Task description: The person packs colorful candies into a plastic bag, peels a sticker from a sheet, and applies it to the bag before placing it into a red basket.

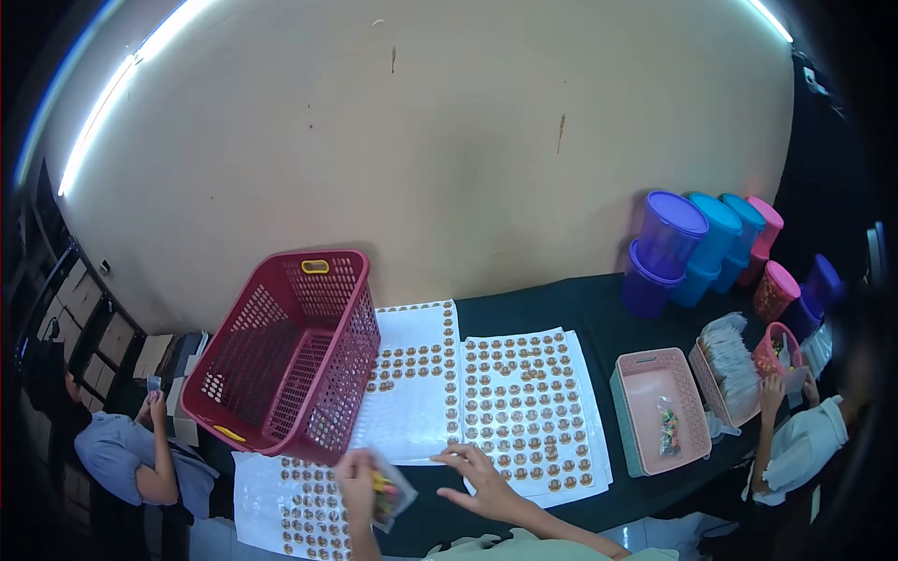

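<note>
My left hand (356,484) is closed on a small clear plastic packet (400,492) with colourful pieces inside. The packet is above the front edge of the dark-covered table, just in front of the large maroon basket. To its right, my right hand (485,488) is open, thumb and fingers apart, with nothing visible in it. Its fingertips hover near the lower edge of a white sheet of round brown stickers (524,411). Another sticker sheet (407,411) lies beside that one, partly covered by the basket. A third sheet (260,496) is at the front left, behind my left hand.
The maroon basket (341,402) stands on the left. On the right, a pink tray (645,374) holds one packet, beside a basket of packets (725,351). Lidded tubs (673,234) are stacked at the back. One person (131,458) is at left, another (800,449) at right.
</note>
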Demonstrator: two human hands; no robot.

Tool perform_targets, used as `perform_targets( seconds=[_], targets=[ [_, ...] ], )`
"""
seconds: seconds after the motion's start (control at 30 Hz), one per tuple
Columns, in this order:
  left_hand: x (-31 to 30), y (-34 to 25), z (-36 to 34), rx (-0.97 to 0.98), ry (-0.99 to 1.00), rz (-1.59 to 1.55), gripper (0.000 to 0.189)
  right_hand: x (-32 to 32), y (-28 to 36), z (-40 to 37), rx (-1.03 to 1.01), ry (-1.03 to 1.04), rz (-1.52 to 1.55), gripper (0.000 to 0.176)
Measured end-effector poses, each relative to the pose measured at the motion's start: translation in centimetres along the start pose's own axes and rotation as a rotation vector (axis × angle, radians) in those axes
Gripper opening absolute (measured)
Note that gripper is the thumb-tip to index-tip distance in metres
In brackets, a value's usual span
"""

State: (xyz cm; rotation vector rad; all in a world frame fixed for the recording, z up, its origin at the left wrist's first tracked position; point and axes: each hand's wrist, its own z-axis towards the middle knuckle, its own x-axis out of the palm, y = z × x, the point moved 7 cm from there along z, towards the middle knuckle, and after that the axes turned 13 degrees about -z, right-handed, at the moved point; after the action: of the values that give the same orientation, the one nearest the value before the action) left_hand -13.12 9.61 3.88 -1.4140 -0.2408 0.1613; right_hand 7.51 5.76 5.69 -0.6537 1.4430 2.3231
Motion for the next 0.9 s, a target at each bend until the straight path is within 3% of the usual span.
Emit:
perform_targets(
  seconds=[0.03,0.07,0.13,0.2,0.27,0.33,0.4,0.47,0.5,0.53,0.6,0.67,0.73,0.9],
  targets=[
    [1.9,1.9,-0.5,-0.097,0.113,0.003,0.018,-0.6,1.4,0.1,-0.151,-0.053,-0.132,0.029],
    [3.9,3.8,-1.3,-0.219,0.216,-0.015,0.019,-0.7,1.3,0.2,-0.15,-0.057,-0.135,0.029],
    [8.4,7.2,-3.0,-0.453,0.431,-0.317,0.018,-0.5,1.3,0.1,-0.232,0.034,-0.224,0.032],
    [10.5,8.5,-4.1,-0.538,0.688,-0.063,0.019,-2.1,0.3,0.5,-0.226,0.033,-0.333,0.035],
    [12.0,9.4,-4.6,-0.576,0.665,-0.236,0.017,-3.1,0.1,1.0,-0.214,0.059,-0.281,0.042],
    [12.8,8.2,-5.5,-0.6,0.641,-0.292,0.016,-1.2,-1.3,0.3,-0.099,0.277,-0.21,0.05],
    [13.1,8.3,-5.2,-0.628,0.615,-0.348,0.015,0.5,-2.7,-0.7,-0.179,0.229,-0.269,0.054],
    [12.7,9.2,-3.2,-0.451,0.67,-0.253,0.016,-0.3,-4.5,-0.9,-0.084,-0.016,-0.27,0.052],
    [12.6,9.0,-2.9,-0.465,0.618,-0.06,0.017,-0.1,-6.4,-1.4,-0.022,-0.025,-0.315,0.05],
    [12.3,8.9,-2.4,-0.279,0.633,0.072,0.019,0.6,-9.1,-2.4,0.057,-0.019,-0.475,0.054],
    [11.5,9.1,-2.4,-0.299,0.57,0.005,0.02,2.3,-15.6,-5.6,0.287,0.144,-0.483,0.066],
    [10.6,9.7,-2.9,-0.344,0.576,-0.037,0.021,2.3,-18.1,-9.4,0.439,0.469,-0.672,0.077],
    [9.6,10.7,-3.5,-0.395,0.585,-0.081,0.022,1.1,-20.6,-13.0,0.645,0.535,-0.755,0.088],
    [7.7,11.9,-4.1,-0.372,0.522,0.077,0.02,-3.6,-24.0,-22.1,1.182,0.362,-0.679,0.106]
  ],
)
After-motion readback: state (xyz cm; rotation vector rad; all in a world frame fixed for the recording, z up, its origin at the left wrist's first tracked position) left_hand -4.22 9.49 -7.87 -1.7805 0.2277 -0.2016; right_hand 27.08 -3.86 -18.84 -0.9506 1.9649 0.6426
